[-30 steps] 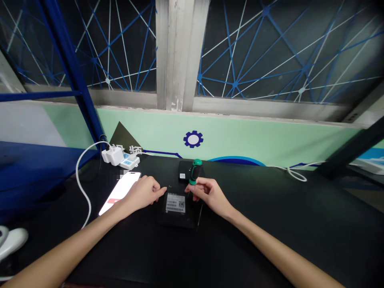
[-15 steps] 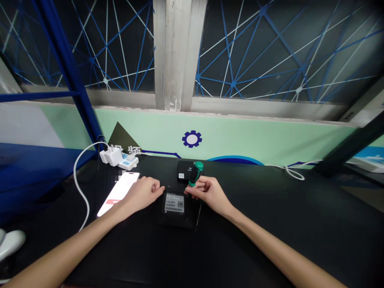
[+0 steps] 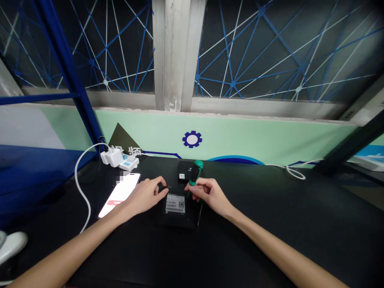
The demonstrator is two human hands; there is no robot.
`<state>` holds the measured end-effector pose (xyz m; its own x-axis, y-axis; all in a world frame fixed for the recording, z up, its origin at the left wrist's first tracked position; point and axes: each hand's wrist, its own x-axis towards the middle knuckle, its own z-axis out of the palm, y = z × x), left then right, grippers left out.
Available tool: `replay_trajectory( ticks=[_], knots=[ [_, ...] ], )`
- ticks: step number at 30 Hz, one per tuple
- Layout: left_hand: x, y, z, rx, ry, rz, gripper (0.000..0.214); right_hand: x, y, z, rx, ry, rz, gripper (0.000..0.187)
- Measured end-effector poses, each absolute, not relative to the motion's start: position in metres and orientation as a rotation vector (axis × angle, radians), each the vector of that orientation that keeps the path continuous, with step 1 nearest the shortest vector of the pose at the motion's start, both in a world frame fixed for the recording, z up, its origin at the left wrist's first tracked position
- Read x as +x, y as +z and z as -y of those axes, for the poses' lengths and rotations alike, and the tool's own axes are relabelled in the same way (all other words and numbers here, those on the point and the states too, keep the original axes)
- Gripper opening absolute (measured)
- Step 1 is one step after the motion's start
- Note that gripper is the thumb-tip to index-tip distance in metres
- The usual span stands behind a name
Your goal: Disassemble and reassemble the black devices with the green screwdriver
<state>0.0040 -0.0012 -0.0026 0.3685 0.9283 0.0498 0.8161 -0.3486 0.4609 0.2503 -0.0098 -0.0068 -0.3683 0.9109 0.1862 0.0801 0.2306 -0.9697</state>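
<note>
Grips screwdriver (image 3: 195, 172) in right hand (image 3: 208, 195), fingers closed round lower part of green-and-black handle, handle near upright, top tilted slightly right. Points shaft down at far right corner of black box (image 3: 177, 210); cannot tell if tip touches. Sets left hand (image 3: 146, 196) at far left corner of same box, fingers curled, forefinger and thumb tips touching that corner; cannot tell whether pinching the edge or only pressing. Places black box flat on black table (image 3: 270, 224), front centre, between both hands, white label with code facing up. Shows thin dark rod along right edge of box, too thin to identify. Shows smaller black box (image 3: 182, 173) just behind, partly hidden by screwdriver handle, small white sticker on top. Shows lit phone (image 3: 120, 195) flat, screen up, just left of left hand, wrist over its near right edge, top end blurred. Shows white charger (image 3: 112, 156) at far left of table near wall, touching white socket block (image 3: 129, 163). Shows white cable (image 3: 81, 188) looping from charger toward front left edge. Shows second white cable (image 3: 292, 172) coiled far right by wall, well apart from hands. Shows white rounded object (image 3: 12, 244) at lower left, cut off by frame. Shows blue rack (image 3: 69, 68) left, blue gear emblem (image 3: 192, 139) on green wall band behind table.
</note>
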Motion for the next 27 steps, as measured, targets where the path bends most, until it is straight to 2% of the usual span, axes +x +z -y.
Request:
replay_trajectory(
  ticks=[5,14,27],
  knots=[
    [0.0035,-0.0049,0.0009,2.267,0.441,-1.522,0.027,0.2472,-0.0111,0.0075,-0.982,1.166,1.626,0.04],
    [0.0046,-0.0014,0.0028,2.266,0.433,-1.514,0.03,0.247,-0.0117,0.0057,-0.998,1.233,1.471,0.04],
    [0.0045,0.0002,0.003,2.269,0.427,-1.514,0.028,0.2457,-0.0036,0.012,-0.931,1.162,1.546,0.04]
  ],
)
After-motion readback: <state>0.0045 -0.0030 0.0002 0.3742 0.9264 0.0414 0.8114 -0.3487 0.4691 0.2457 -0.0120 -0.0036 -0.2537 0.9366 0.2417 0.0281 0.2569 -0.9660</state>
